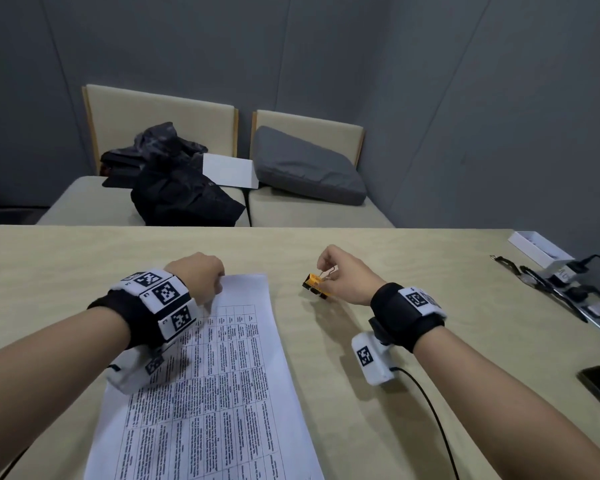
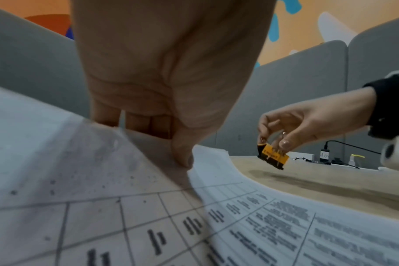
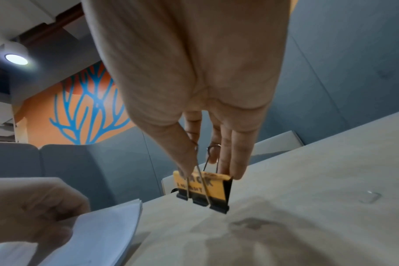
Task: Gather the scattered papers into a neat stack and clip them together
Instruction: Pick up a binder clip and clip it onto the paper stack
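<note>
Papers [image 1: 219,368] run lengthwise away from the person, left hand [image 1: 201,271] gripping the far corner; binder clip [image 1: 314,285], pinched by its wire handles in right hand [image 1: 347,275], hangs just right of that corner.

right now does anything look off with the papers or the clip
Nothing damaged or spilled. The paper stack lies squared, its far corner lifted by the left hand. The binder clip hangs unattached from the right hand, above the table.
</note>
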A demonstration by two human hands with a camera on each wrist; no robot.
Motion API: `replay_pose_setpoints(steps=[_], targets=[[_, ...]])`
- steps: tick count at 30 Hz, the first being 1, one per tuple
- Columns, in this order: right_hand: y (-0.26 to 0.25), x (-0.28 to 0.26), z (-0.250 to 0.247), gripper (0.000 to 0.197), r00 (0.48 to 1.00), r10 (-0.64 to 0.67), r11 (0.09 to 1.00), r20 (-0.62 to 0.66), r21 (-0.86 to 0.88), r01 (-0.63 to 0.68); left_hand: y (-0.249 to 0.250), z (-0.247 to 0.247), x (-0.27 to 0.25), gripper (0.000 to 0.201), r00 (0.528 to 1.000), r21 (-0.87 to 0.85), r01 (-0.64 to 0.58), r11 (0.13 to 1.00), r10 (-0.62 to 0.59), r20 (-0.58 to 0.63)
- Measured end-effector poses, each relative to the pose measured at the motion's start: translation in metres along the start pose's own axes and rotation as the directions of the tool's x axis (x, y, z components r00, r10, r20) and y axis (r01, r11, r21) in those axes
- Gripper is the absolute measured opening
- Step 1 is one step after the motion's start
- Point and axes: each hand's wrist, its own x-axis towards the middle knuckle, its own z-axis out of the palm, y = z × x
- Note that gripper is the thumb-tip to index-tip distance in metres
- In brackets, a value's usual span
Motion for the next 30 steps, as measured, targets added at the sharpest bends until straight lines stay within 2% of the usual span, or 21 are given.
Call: replay_pose_setpoints(steps=[4, 6, 10, 13, 19, 23, 26, 30], targets=[[-0.017, 0.003, -0.002, 0.051, 1.000, -0.022, 0.997, 0.017, 0.076, 0.020, 0.000, 0.002, -0.010, 0.012, 0.994, 0.035, -0.045, 0.998, 0.048, -0.093], [-0.030, 0.007, -0.005, 0.057, 0.999, -0.041, 0.996, -0.008, 0.078, 0.042, 0.000, 0.003, -0.017, 0.013, 0.985, 0.077, -0.083, 0.994, 0.094, -0.145], [-0.058, 0.016, -0.007, 0.055, 0.988, -0.131, 0.986, -0.086, 0.097, 0.139, -0.001, 0.010, -0.027, 0.014, 0.961, 0.163, -0.123, 0.979, 0.159, -0.226], [-0.073, 0.018, 0.002, 0.053, 0.976, -0.190, 0.974, -0.107, 0.108, 0.201, 0.001, 0.016, -0.029, 0.014, 0.953, 0.191, -0.138, 0.972, 0.183, -0.242], [-0.083, 0.017, 0.043, 0.053, 0.941, -0.329, 0.934, -0.075, -0.175, 0.312, 0.004, 0.019, -0.029, 0.012, 0.952, 0.225, -0.116, 0.968, 0.173, -0.253], [-0.083, 0.013, 0.064, 0.057, 0.940, -0.339, 0.915, -0.040, -0.248, 0.320, 0.006, 0.019, -0.029, 0.009, 0.958, 0.213, -0.106, 0.971, 0.157, -0.240], [-0.084, 0.011, 0.073, 0.054, 0.937, -0.338, 0.927, -0.091, -0.204, 0.315, 0.005, 0.021, -0.027, 0.010, 0.955, 0.234, -0.091, 0.968, 0.151, -0.256], [-0.083, 0.011, 0.077, 0.056, 0.941, -0.332, 0.931, -0.069, -0.182, 0.315, 0.005, 0.022, -0.025, 0.012, 0.954, 0.238, -0.090, 0.967, 0.153, -0.259]])
